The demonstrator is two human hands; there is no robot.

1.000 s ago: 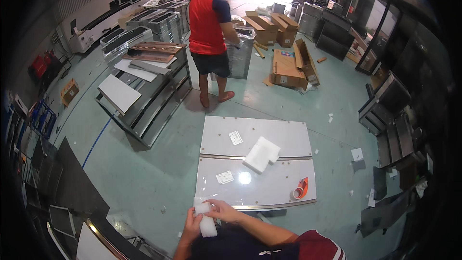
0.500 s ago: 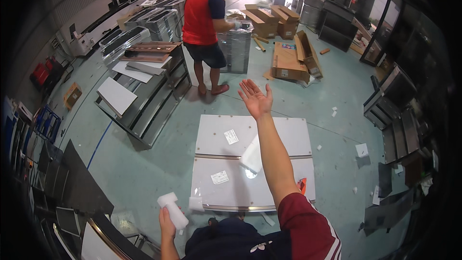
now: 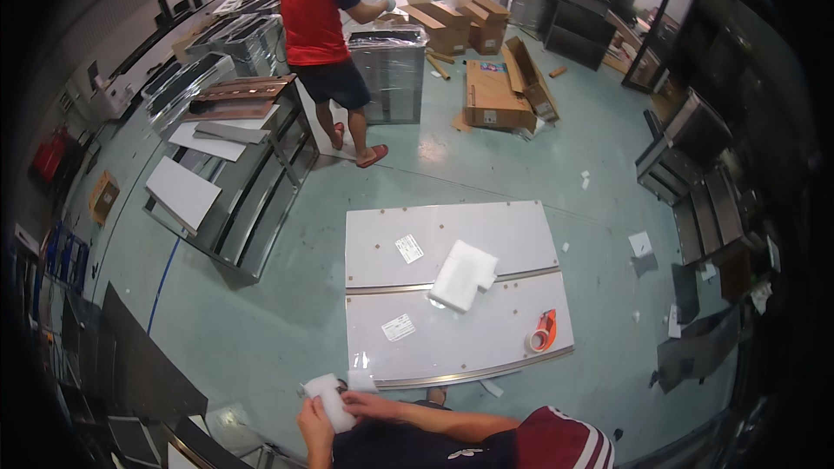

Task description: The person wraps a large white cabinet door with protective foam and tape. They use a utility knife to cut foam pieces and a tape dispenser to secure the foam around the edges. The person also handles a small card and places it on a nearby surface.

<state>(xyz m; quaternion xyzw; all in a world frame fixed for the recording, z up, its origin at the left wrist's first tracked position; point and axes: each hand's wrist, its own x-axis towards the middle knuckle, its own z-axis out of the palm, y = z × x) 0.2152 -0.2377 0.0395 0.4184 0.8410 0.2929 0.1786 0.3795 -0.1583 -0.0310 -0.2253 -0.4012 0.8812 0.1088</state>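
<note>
From where I stand, the white foam piece (image 3: 334, 410) is in the person's hands, just off the near left corner of two white panels that lie one beyond the other, a near panel (image 3: 469, 350) and a far panel (image 3: 508, 234). The left hand (image 3: 314, 427) pinches it, thumb on the front and the other fingers behind. The right hand (image 3: 369, 406) comes across from the other side with its fingers bent against the foam; whether they pinch it or only press, I can't tell at this size.

As for how far things have got, I'd judge the handling of this piece to be unfinished, as it is held off the panels. A smaller foam pad (image 3: 361, 379) does sit at the near panel's near left corner. A thick foam block (image 3: 465, 276) lies loose across the seam between the panels, and an orange tape dispenser (image 3: 545, 332) rests near the near panel's right edge, its roll fitted.

Beyond the far edge, a co-worker in a red shirt (image 3: 314, 13) stands at a film-wrapped grey cabinet (image 3: 384, 78). Behind it are two brown cartons, one on the left (image 3: 447, 35) and one on the right (image 3: 488, 33), flaps raised, their insides turned from me. Off the left edges, a grey rack (image 3: 261, 195) carries white boards (image 3: 184, 194) and brown boards (image 3: 239, 97) on its top.
</note>
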